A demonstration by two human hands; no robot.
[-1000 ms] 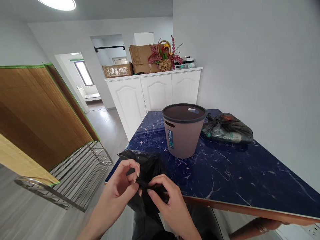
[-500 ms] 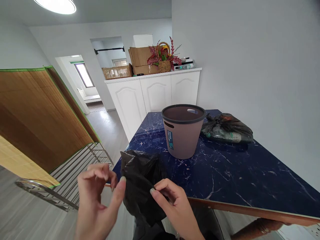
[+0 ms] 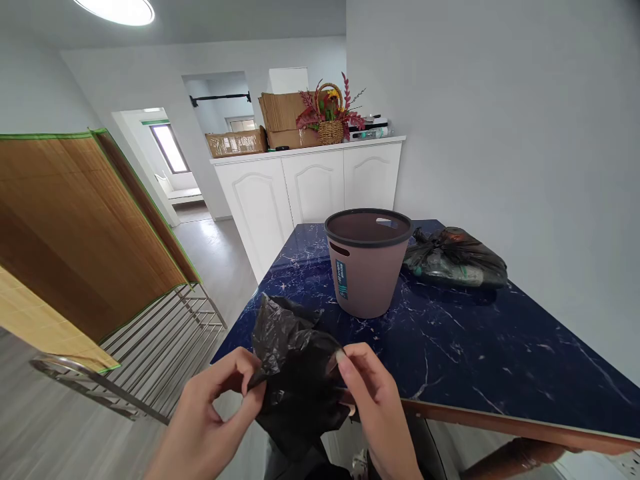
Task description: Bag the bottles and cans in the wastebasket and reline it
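A crumpled black plastic bag hangs between my hands at the near left edge of the table. My left hand pinches its left edge between thumb and fingers. The right edge is pinched by my right hand. Beyond the bag, a pinkish-brown bin with a dark rim and a blue-green label stands upright on the dark blue marbled table. Its inside looks bare where it shows. Right of the bin lies a knotted black bag with bottles in it.
A white cabinet behind the table carries cardboard boxes and a flower basket. At the left is a metal rack with a brown mat over it. A wall stands at the right.
My left hand has moved right and closed on the bag's edge. My right hand has shifted slightly right and up. The bag is spread wider between them.
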